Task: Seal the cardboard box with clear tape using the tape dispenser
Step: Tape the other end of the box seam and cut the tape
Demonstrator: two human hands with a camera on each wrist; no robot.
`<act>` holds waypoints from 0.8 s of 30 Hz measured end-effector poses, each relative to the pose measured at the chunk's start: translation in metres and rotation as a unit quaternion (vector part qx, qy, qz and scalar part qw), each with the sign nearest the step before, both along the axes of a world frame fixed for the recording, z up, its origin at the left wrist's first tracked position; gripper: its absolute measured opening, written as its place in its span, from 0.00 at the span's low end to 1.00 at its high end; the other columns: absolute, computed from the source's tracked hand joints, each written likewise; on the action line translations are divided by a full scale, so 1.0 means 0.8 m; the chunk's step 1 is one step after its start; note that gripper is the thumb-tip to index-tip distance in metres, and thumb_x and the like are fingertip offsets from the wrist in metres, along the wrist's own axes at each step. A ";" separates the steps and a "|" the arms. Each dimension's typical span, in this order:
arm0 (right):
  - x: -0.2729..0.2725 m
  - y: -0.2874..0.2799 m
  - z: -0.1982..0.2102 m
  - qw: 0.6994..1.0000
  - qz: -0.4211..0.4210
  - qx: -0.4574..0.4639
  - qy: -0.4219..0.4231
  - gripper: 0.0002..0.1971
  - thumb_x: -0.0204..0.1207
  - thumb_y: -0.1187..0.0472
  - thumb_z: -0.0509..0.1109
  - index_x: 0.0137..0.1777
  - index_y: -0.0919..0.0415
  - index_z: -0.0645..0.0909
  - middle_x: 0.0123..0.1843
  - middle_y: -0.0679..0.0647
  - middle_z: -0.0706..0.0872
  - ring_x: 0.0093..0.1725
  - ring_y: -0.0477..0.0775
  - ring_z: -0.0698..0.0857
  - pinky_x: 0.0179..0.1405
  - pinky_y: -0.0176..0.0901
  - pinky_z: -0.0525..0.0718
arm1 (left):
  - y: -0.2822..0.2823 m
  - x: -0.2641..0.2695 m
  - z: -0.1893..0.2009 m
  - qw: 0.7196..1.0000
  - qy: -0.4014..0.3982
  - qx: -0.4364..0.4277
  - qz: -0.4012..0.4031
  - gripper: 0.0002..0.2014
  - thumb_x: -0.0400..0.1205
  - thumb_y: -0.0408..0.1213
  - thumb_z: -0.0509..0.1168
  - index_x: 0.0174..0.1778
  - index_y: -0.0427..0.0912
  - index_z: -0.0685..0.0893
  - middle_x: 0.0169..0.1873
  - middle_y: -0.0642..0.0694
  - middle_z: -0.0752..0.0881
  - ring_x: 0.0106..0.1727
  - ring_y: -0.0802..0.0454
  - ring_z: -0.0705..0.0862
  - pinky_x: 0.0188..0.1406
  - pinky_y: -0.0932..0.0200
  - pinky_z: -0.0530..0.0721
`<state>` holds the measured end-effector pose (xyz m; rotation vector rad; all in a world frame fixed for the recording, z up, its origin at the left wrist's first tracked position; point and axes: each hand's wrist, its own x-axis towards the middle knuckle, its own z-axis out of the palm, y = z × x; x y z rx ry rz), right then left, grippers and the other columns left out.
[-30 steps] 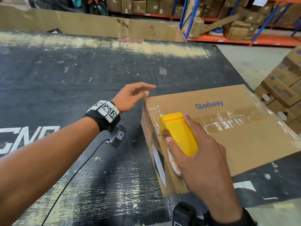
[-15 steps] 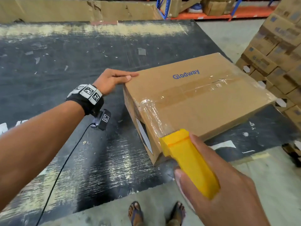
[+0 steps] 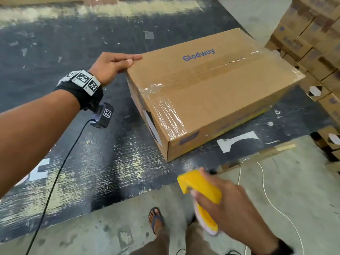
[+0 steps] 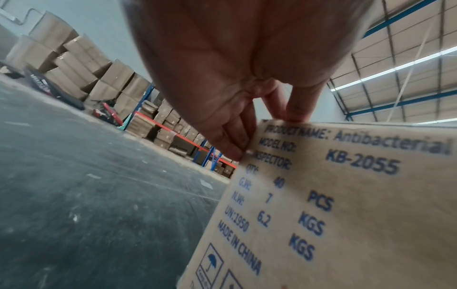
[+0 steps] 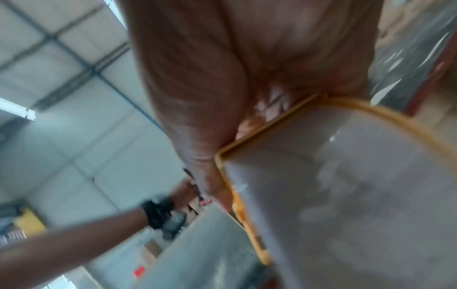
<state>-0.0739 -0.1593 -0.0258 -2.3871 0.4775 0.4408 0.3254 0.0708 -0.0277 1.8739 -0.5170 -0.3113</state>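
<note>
The brown cardboard box (image 3: 217, 92) printed "Glodway" lies on the black table (image 3: 64, 148), with clear tape (image 3: 166, 109) along its top seam and down its near end. My left hand (image 3: 117, 64) rests on the box's far left corner, its thumb on top and its fingers (image 4: 232, 142) down the printed end face (image 4: 333, 205). My right hand (image 3: 226, 207) grips the yellow tape dispenser (image 3: 201, 186) below the table's near edge, away from the box. In the blurred right wrist view the dispenser's tape roll (image 5: 346, 185) fills the right side under my palm.
Stacks of cardboard boxes (image 3: 316, 45) stand to the right of the table. A thin white cord (image 3: 265, 190) trails over the concrete floor (image 3: 110, 232), where a sandalled foot (image 3: 156, 216) shows. Shelving with more boxes (image 4: 168, 127) lines the far wall.
My right hand has pulled the dispenser off the box's near end and down below the table edge. My left hand has come to rest on the box's corner.
</note>
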 end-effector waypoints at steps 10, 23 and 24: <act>0.008 -0.038 -0.030 0.983 -0.060 0.144 -0.096 0.33 0.69 0.32 0.76 0.77 0.28 0.76 0.70 0.28 0.85 0.69 0.35 0.83 0.69 0.45 0.83 | -0.044 -0.217 0.031 0.933 -0.289 0.140 -0.159 0.29 0.80 0.61 0.70 0.76 0.54 0.83 0.82 0.51 0.76 0.86 0.53 0.69 0.84 0.40 0.68; -0.001 -0.106 -0.032 0.952 -0.153 0.210 -0.159 0.36 0.66 0.50 0.85 0.75 0.36 0.80 0.69 0.38 0.89 0.67 0.42 0.87 0.66 0.46 0.86 | -0.013 -0.217 0.010 0.927 -0.291 0.189 -0.142 0.28 0.78 0.48 0.74 0.77 0.56 0.81 0.81 0.57 0.77 0.87 0.57 0.68 0.88 0.36 0.60; -0.003 -0.119 -0.036 0.950 -0.166 0.206 -0.166 0.36 0.67 0.56 0.86 0.75 0.37 0.80 0.68 0.40 0.89 0.66 0.44 0.88 0.66 0.47 0.86 | -0.009 -0.216 0.012 0.931 -0.282 0.191 -0.135 0.29 0.77 0.47 0.74 0.77 0.57 0.81 0.81 0.58 0.77 0.87 0.58 0.68 0.88 0.35 0.60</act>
